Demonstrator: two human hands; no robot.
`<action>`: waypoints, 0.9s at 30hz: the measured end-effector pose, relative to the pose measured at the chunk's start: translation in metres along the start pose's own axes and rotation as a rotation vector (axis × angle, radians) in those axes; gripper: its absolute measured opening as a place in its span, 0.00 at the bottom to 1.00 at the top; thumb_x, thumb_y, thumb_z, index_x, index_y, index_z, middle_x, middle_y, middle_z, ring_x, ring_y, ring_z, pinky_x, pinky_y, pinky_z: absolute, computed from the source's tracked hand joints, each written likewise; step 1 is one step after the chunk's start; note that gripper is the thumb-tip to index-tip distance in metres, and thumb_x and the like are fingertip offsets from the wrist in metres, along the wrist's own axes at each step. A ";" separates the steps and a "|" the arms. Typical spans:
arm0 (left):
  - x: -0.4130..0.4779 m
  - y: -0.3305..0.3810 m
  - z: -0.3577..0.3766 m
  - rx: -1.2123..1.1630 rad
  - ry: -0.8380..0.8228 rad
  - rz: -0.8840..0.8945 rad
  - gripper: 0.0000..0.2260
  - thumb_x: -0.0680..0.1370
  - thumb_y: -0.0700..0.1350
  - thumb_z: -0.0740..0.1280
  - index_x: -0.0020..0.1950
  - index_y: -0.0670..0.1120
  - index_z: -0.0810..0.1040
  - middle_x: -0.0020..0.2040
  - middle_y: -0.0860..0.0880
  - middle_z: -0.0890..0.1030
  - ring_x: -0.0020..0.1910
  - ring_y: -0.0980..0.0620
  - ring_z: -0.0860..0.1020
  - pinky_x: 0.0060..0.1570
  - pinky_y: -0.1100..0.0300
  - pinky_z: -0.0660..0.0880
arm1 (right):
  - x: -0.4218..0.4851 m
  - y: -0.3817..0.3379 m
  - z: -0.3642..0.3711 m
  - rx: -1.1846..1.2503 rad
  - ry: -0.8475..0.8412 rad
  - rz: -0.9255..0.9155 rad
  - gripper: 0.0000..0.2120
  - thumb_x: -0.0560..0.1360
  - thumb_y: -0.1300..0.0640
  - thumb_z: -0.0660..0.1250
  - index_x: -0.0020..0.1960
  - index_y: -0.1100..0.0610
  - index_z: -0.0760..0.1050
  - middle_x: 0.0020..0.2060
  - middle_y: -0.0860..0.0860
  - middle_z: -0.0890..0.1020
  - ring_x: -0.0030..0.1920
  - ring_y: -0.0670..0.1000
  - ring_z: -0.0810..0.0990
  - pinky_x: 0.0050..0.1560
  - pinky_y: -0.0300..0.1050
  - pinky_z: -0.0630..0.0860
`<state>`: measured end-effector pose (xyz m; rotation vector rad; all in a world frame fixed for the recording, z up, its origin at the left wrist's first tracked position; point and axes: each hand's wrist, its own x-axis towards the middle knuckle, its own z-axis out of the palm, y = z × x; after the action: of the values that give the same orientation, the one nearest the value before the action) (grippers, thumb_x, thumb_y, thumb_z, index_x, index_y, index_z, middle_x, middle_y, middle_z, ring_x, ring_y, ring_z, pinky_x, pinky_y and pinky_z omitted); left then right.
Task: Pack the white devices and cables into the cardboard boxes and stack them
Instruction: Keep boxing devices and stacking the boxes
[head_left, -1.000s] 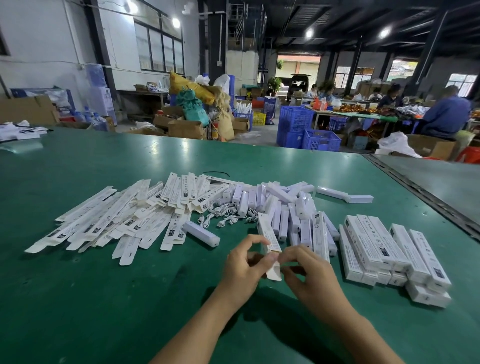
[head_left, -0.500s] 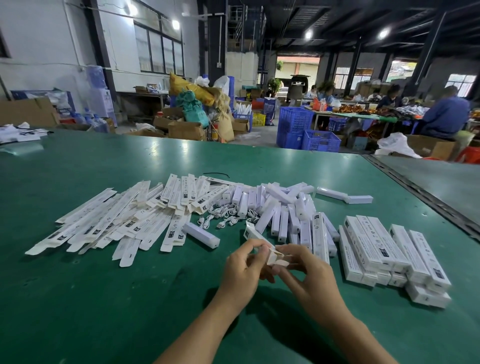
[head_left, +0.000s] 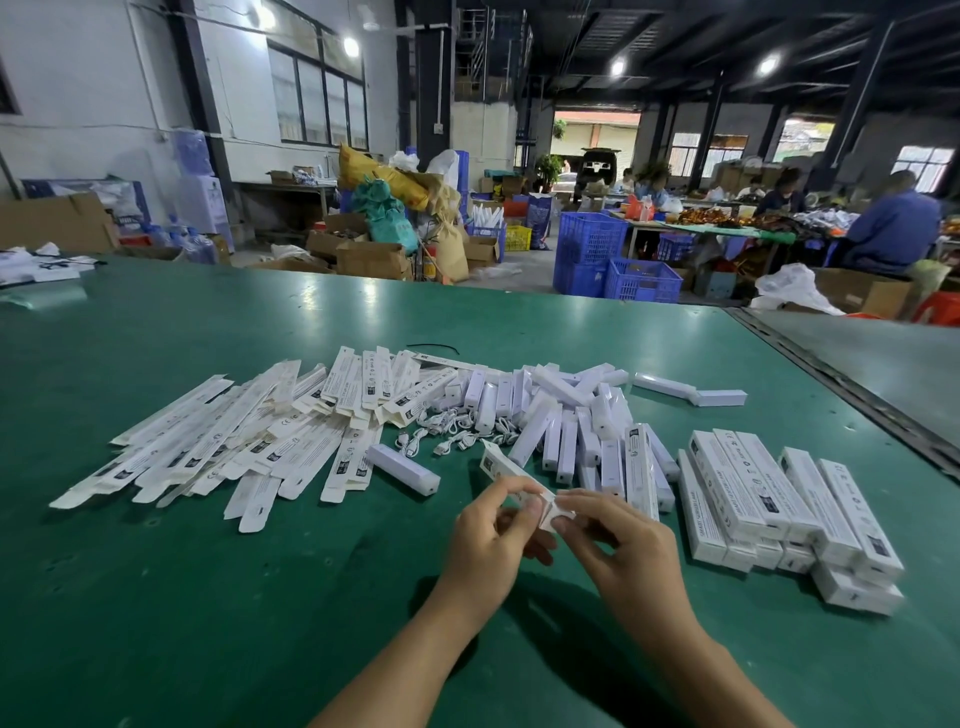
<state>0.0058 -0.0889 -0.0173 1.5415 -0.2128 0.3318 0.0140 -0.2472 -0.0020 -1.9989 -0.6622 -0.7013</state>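
A narrow white cardboard box (head_left: 500, 465) lies slanted in front of me, its near end held between both hands. My left hand (head_left: 493, 540) pinches it from the left and my right hand (head_left: 618, 545) pinches the end flap from the right. To the left lies a heap of flat unfolded boxes (head_left: 234, 441). Behind my hands sits a pile of white stick-shaped devices (head_left: 566, 410), with coiled white cables (head_left: 447, 434) beside them. One loose device (head_left: 402, 468) lies left of my hands. Closed packed boxes (head_left: 779, 504) are stacked at the right.
Everything rests on a green table (head_left: 208, 597). A metal seam (head_left: 841, 395) runs along its right side to a second table. Two joined devices (head_left: 685, 391) lie apart at the back. Blue crates (head_left: 613, 265), cartons and seated people stand beyond the far edge.
The box has turned in my hands from pointing nearly straight away to slanting up to the left, and my fingers have closed in on its near end flap.
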 end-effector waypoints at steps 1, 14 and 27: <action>0.000 0.000 0.000 -0.004 0.004 -0.004 0.04 0.80 0.49 0.66 0.49 0.58 0.80 0.38 0.47 0.84 0.38 0.46 0.85 0.37 0.58 0.80 | 0.000 0.000 0.000 -0.006 0.007 -0.013 0.10 0.69 0.66 0.76 0.50 0.57 0.85 0.47 0.39 0.83 0.46 0.36 0.82 0.48 0.29 0.77; -0.001 -0.003 0.000 0.039 -0.009 -0.011 0.07 0.82 0.48 0.65 0.51 0.60 0.80 0.41 0.48 0.85 0.40 0.48 0.85 0.39 0.59 0.81 | 0.002 -0.002 -0.004 0.019 -0.001 -0.015 0.08 0.68 0.68 0.75 0.46 0.58 0.85 0.45 0.42 0.83 0.47 0.37 0.82 0.48 0.29 0.77; -0.002 -0.003 0.000 0.035 -0.051 -0.053 0.06 0.81 0.48 0.66 0.50 0.58 0.80 0.40 0.49 0.84 0.39 0.49 0.84 0.40 0.60 0.79 | 0.001 0.000 -0.004 0.109 -0.031 0.130 0.09 0.69 0.65 0.76 0.43 0.51 0.85 0.40 0.41 0.84 0.44 0.40 0.83 0.46 0.31 0.77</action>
<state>0.0050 -0.0886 -0.0211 1.5883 -0.2070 0.2556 0.0134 -0.2508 0.0007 -1.9360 -0.5709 -0.5463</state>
